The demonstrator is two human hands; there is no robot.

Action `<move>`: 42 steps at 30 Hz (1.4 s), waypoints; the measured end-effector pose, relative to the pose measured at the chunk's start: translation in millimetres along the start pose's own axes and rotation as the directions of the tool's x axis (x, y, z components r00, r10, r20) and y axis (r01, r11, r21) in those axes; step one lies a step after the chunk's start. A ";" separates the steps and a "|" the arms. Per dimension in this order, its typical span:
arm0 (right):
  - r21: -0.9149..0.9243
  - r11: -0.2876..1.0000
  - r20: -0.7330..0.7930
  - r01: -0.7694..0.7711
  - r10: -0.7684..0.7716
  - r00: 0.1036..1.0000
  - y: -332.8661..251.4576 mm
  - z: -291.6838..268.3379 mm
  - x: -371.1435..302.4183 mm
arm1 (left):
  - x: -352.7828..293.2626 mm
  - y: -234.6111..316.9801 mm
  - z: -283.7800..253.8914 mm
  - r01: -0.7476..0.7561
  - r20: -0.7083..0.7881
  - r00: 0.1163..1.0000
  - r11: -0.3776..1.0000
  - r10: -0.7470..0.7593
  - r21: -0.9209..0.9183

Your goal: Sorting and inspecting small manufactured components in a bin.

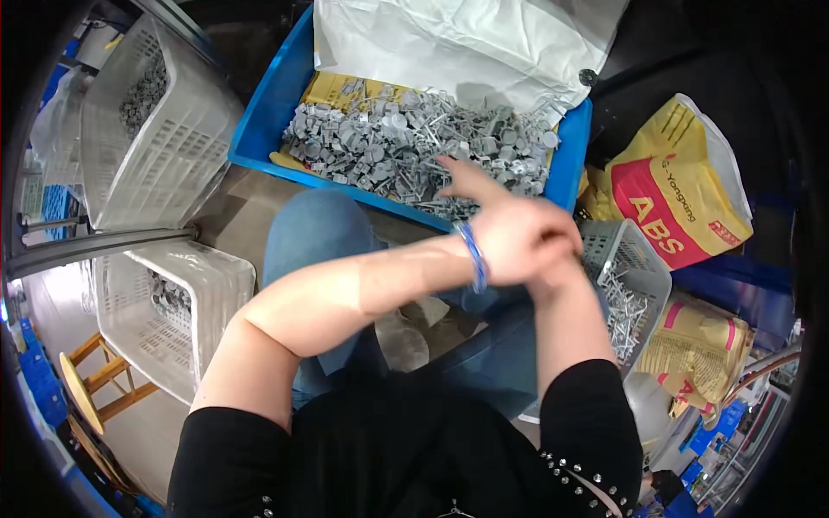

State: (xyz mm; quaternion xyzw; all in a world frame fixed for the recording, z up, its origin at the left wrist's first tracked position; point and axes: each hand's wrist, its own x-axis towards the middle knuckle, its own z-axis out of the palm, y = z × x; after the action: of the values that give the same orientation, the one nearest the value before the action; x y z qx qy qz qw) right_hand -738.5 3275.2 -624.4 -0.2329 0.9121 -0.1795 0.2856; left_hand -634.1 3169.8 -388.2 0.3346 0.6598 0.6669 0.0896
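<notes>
My left arm, with a blue band at its wrist, crosses over my right arm. My left hand (514, 242) is above the near right edge of a blue bin (580, 160). Its fingers curl in beside my right wrist, and blur hides whatever they may hold. Partly covered by it, my right hand (475, 183) reaches up and left over the bin. The visible fingers are spread apart, with nothing seen between them. Beneath them lies a heap of small grey plastic parts (371, 151), some round and flat, others thin sticks.
White sheeting (458, 43) covers the bin's far side. At right, a grey crate (654, 263) holds thin grey pieces, beside a yellow-and-red sack (635, 186) and another bag (695, 341). Two white crates (160, 168) with grey parts stand at left, near a wooden stool (78, 393).
</notes>
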 end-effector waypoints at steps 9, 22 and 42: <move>-0.125 0.976 -0.062 -0.181 0.174 0.983 -26.1 57.6 46.2 | -22.4 -43.0 -27.2 0.159 0.061 0.983 0.973 -0.171 0.170; -0.273 0.951 -0.253 -0.144 0.073 0.965 -2.7 65.2 35.8 | -33.8 -48.0 -26.3 0.174 0.094 0.978 0.976 -0.186 0.129; 0.977 0.181 -0.190 0.111 0.511 0.839 -7.7 -108.7 -76.2 | -31.8 -44.1 3.9 -0.032 0.344 0.936 0.960 -0.069 0.280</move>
State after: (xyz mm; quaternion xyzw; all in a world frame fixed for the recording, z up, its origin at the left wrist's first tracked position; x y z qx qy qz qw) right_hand -746.3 3330.1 -503.5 0.1790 0.6540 -0.7193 0.1510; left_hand -621.9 3160.1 -440.5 0.4508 0.7243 0.4953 0.1638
